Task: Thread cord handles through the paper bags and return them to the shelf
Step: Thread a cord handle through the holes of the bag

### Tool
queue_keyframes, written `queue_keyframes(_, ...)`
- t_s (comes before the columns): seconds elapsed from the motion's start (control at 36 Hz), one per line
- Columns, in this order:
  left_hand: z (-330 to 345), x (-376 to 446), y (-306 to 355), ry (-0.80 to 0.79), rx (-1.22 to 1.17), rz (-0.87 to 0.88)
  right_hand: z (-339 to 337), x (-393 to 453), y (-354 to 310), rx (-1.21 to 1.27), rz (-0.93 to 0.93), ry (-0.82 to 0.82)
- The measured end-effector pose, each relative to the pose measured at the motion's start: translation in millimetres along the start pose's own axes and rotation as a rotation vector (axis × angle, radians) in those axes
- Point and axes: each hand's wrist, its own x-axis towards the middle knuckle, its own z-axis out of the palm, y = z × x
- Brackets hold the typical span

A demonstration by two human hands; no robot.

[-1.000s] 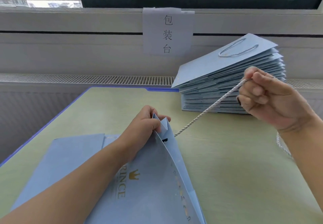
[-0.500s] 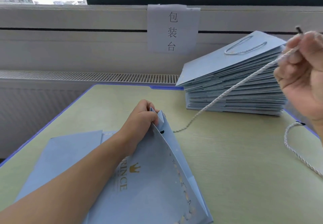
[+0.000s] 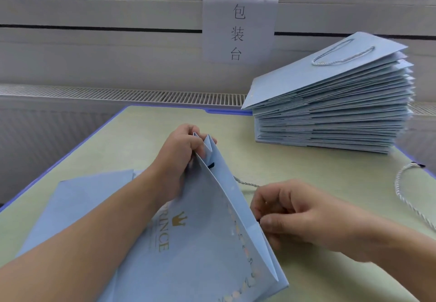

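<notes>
A light blue paper bag (image 3: pixel 203 238) with a gold crown print stands tilted on the green table (image 3: pixel 330 183). My left hand (image 3: pixel 181 150) grips its folded top corner. My right hand (image 3: pixel 304 216) pinches the dark tip of the white cord (image 3: pixel 245 182) against the bag's right edge. The cord runs from a hole near the top corner down to my right fingers. The hole under my right fingers is hidden.
A tall stack of finished blue bags (image 3: pixel 330 110) with cord handles lies at the back right. A loose cord (image 3: pixel 405 193) lies near the right table edge. Flat blue bags (image 3: pixel 77 202) lie under my left arm. A paper sign (image 3: pixel 238 28) hangs on the wall.
My right hand has come down from high at the right, where it pulled the cord taut, to the bag's right edge. The cord now lies slack. My left hand keeps its hold.
</notes>
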Motion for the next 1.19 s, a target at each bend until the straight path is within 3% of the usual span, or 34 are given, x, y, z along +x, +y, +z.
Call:
queue_keyframes(0.19, -1.1, 0.8, -0.2, 0.004, -0.013, 0.001, 14.0, -1.3, -1.5, 0.168, 0.016, -0.075)
queue_keyframes(0.53, 0.0, -0.7, -1.7, -0.013, -0.015, 0.01, 28.8, -1.4, 1.1, 0.205, -0.056, 0.049)
queue_keyframes(0.69, -1.2, -0.9, -0.5, -0.01, 0.011, 0.024, 26.3, -1.9, -1.7, 0.321, -0.067, -0.038)
queue_keyframes(0.83, 0.4, -2.2, -1.1, -0.007, 0.02, 0.026, 35.7, 3.5, -1.2, 0.384, -0.139, -0.009)
queue_keyframes(0.94, 1.0, -2.3, 0.2, -0.002, 0.025, 0.027, 34.8, -0.6, -4.4, 0.357, -0.122, 0.084)
queue_keyframes(1.08, 1.1, -2.9, 0.2, 0.011, 0.035, 0.025, 22.3, -15.8, -11.4, 0.374, -0.097, 0.005)
queue_keyframes(1.19, 3.1, -2.4, -1.2, 0.028, 0.048, 0.023, 26.0, -16.0, -12.4, 0.084, -0.162, 0.067)
